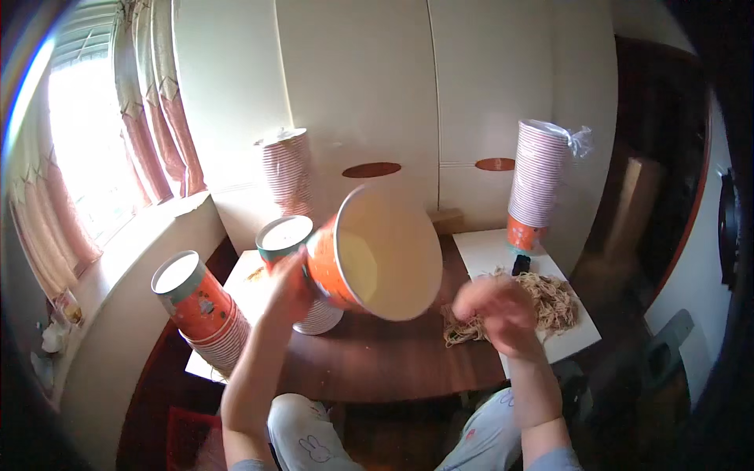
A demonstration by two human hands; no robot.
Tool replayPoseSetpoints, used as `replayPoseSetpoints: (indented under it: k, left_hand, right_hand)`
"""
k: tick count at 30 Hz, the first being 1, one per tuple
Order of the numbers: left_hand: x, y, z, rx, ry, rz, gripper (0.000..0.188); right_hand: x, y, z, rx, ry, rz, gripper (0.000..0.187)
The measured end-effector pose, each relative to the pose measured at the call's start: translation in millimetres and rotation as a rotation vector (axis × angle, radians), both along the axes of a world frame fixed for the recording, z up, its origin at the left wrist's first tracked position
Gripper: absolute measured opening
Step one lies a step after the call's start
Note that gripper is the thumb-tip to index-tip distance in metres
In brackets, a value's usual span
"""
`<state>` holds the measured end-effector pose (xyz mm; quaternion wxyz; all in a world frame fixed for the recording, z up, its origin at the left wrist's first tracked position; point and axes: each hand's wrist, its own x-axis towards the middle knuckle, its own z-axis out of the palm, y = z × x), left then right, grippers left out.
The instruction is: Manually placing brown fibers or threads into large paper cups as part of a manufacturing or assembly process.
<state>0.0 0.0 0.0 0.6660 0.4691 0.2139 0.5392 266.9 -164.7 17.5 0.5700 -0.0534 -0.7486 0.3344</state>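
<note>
My left hand point(292, 284) is closed around the base end of an orange paper bucket point(320, 265). The bucket is tipped on its side, its wide white mouth turned toward me, with nothing seen inside. Behind my left hand stands an upside-down stack of paper buckets point(318, 318), the top one green and orange with a pale base. My right hand point(501, 310) hovers at a heap of beige strings point(556, 302), apart from the bucket; motion blur hides how its fingers sit. The strings lie on a white board point(479, 250) at the table's right.
Another bucket stack point(206, 310) leans at the left. Tall nested stacks rise at the back left point(284, 177) and back right point(538, 177), the latter in tied clear plastic. A small black object point(521, 264) is by the strings. The dark wooden table point(377, 361) ends before my knees.
</note>
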Motion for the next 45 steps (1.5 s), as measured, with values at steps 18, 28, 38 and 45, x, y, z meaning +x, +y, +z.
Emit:
replayPoseSetpoints:
  k: [18,28,38,45]
  left_hand:
    - [2,-9,-110,-0.212,0.591,-0.02,0.052]
    - [11,-29,-111,0.026,0.804,-0.005,0.032]
    - [-1,-19,-128,0.235,0.783,0.115,0.03]
    - [5,-27,-114,0.141,0.78,0.037,0.03]
  right_hand:
    - [-43,41,-114,0.423,-0.855,-1.037,0.014]
    - [-34,57,-121,0.311,-0.717,-0.669,0.022]
    - [61,83,-178,-0.071,-1.295,-0.986,0.013]
    - [72,90,-186,0.002,-1.153,-1.109,0.007]
